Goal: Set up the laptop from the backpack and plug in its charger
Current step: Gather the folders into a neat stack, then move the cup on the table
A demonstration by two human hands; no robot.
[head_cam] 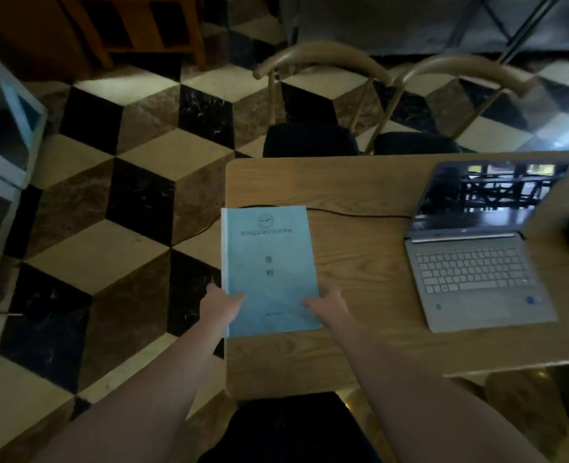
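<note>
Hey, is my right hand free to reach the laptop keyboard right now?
Probably not yet. The right hand and left hand both grip the blue booklet. The table between it and the laptop looks bare.

The silver laptop (480, 248) sits open on the wooden table, at about three o'clock, its dark screen tilted back and its pale keyboard facing up. A thin black charger cable (353, 214) runs from its left hinge towards nine o'clock.
</note>
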